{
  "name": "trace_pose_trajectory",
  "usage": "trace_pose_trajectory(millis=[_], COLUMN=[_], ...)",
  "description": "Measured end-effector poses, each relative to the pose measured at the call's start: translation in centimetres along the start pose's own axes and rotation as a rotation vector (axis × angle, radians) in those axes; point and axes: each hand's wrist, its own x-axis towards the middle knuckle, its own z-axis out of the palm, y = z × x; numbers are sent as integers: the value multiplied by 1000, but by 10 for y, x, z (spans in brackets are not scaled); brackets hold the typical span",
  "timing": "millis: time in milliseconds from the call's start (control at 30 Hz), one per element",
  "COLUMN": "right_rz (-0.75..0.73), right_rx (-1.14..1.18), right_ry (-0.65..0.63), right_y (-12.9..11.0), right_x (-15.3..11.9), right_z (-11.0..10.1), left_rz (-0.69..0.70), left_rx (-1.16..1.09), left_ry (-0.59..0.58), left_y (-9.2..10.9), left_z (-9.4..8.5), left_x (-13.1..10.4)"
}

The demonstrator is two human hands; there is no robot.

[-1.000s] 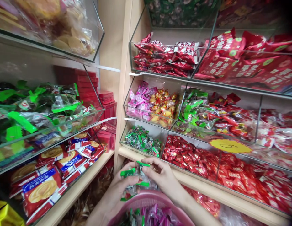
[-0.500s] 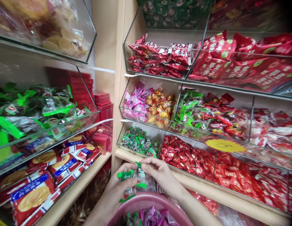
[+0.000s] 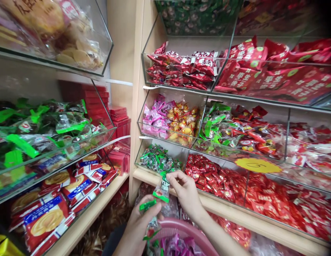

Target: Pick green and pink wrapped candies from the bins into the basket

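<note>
Between the thumb and fingers of my right hand (image 3: 185,190) hangs a small green-ended clear packet of candy (image 3: 162,187), pinched by its top corner. My left hand (image 3: 140,222), lower and to the left, is closed around other green-ended wrapped candies (image 3: 150,217); how many is partly hidden by the fingers. Below both hands stands a pink plastic basket (image 3: 201,236) holding purple-wrapped candies (image 3: 178,245) and some green ones. Just beyond my right hand, a clear bin (image 3: 140,161) holds similar small green-wrapped candies (image 3: 157,156).
Shelves of clear bins rise ahead, with red-wrapped candies (image 3: 221,179), pink and gold candies, and red bags (image 3: 277,80). A yellow price tag (image 3: 257,165) hangs on one. At left are biscuit packs (image 3: 45,220), green-ended packets (image 3: 34,121) and stacked red boxes (image 3: 119,128).
My right hand has moved apart from my left, lifting one green-ended candy packet up and to the right. My left hand has lowered slightly, still holding candies.
</note>
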Motion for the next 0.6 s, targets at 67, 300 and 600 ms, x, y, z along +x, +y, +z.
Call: trace_pose_trajectory(millis=[67,300,600], right_rz=[-58,-66,79], right_rx=[-55,-101,73], right_ry=[-12,-44,-36], right_y=[-2,-6,-6], right_x=[-2,-9,-3], right_z=[2,4,-4], left_rz=[-38,-100,-83], left_rx=[-2,-21,-54], left_ry=[18,128,42], left_y=[-2,-1,-2], left_z=[4,9,2], left_x=[-3,-5,-8])
